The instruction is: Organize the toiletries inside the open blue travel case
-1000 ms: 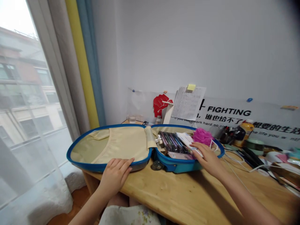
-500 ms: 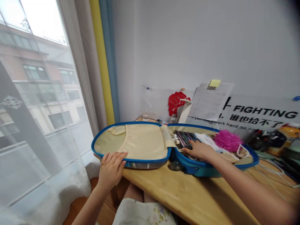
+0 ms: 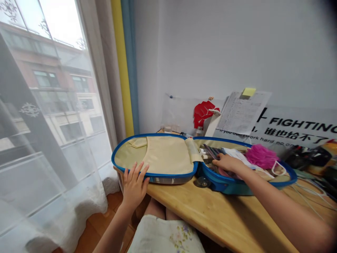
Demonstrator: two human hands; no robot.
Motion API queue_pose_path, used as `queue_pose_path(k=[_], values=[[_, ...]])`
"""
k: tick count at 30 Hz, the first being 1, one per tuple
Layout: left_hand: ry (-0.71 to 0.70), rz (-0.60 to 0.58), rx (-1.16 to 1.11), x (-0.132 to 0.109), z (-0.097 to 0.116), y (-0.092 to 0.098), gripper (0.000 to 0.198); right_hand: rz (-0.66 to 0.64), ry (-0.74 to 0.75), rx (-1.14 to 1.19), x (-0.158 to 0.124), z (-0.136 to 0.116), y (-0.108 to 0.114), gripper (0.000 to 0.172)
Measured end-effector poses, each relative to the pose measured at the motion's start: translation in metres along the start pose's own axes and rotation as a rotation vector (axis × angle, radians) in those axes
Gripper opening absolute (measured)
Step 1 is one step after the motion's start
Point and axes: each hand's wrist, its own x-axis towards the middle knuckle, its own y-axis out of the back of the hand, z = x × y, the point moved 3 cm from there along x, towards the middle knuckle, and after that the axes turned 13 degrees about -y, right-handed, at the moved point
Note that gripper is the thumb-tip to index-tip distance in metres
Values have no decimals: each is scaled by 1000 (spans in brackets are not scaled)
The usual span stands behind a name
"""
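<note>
1. Location: the suitcase (image 3: 168,154) lies opened out flat on the desk (image 3: 207,211), its blue-rimmed halves side by side. The left half shows cream lining with a pocket; the right half carries the contents.
2. Left hand (image 3: 134,188): spread over the near rim of the left half, fingertips above the lining. Grip well open, nothing held.
3. Right hand (image 3: 229,164): inside the right half, fingers bent against the slim dark items (image 3: 211,151) near the hinge side. Grip partly curled; whether it is closed on any of them cannot be told, the fingertips being partly hidden.
4. Adjacent contents: white papers (image 3: 238,156) just beyond the right hand, then a pink mesh puff (image 3: 262,156) with a white cord loop (image 3: 279,168).
5. Step in hand, in my judgement: handling or arranging the slim dark items, the left hand merely steadying.
6. The next move, as judged, calls for a firm hold on those items alone, without dragging the papers.
7. Writing: the wall banner (image 3: 292,138) reads "FIGHTING", its last letter cut by the frame edge; below it "誰也给不了", and smaller, "If you don't work hard, no on", then lost.
8. The printed sheet (image 3: 243,112) is too small to read. No brand found legible.
</note>
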Motion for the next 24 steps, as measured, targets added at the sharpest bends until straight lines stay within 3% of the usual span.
queue_pose_path(k=[3, 7, 16, 24], values=[[13, 29, 18, -6, 3, -5, 43, -92, -46, 7, -1, 2, 4, 57], [-21, 66, 20, -6, 2, -8, 40, -114, -59, 27, -7, 6, 13, 58], [-56, 132, 27, -2, 0, -11, 39, -102, -52, -80, -13, 6, 15, 42], [-66, 142, 25, -1, 0, -10, 38, -9, -43, -260, -28, -9, 22, 37]])
